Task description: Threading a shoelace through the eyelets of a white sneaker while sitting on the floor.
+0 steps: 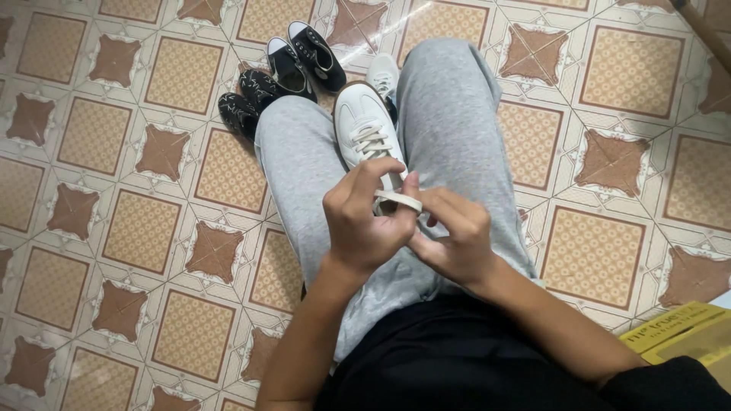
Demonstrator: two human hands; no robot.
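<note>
A white sneaker [364,129] is lying on the person's lap, resting between the two thighs in grey sweatpants [449,129], with its toe pointing away from the body and its heel end hidden behind the hands. A cream shoelace [397,199] is running through its eyelets, and a flat stretch of that lace is being pulled across near the tongue. The left hand [364,221] is closing around the lace, with thumb and forefinger pinching it at the near end of the shoe. The right hand [455,236] is pressing in from the other side, its fingers curled and its thumb meeting the same strip of lace, so both hands are sitting together, touching, and clamped on the lace.

Just beyond the sneaker, a second white shoe [383,74] is peeking out between the knees, lying on the tiled floor [609,91]. Farther off, to the left of the knees, two pairs of black shoes are sitting on the floor: one pair of black canvas shoes [304,55] with white soles, and a pair of dark patterned shoes [251,97] just beside them. A yellow cardboard box [685,335] is showing at the lower right corner, near the right arm.
</note>
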